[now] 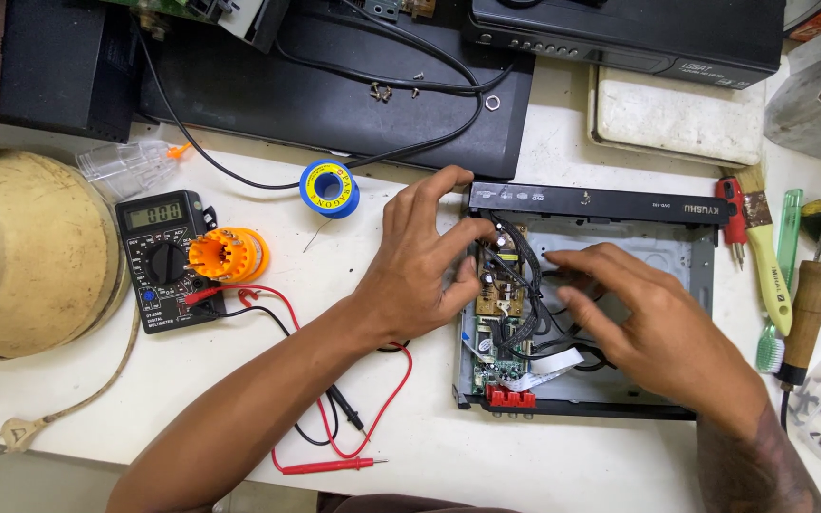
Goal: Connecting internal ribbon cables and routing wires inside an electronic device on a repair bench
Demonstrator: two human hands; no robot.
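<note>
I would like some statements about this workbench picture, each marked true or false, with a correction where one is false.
1. Both hands reach into the open player case. True: the left hand and the right hand are over its inside.
2. The left hand's fingers are at the brown circuit board. True.
3. The multimeter lies right of the case. False: it lies to the left, with red and black leads.
4. The blue solder spool sits inside the case. False: it stands on the table, outside it.
5. The right hand holds the paintbrush. False: the brush lies on the table, right of the case.
</note>
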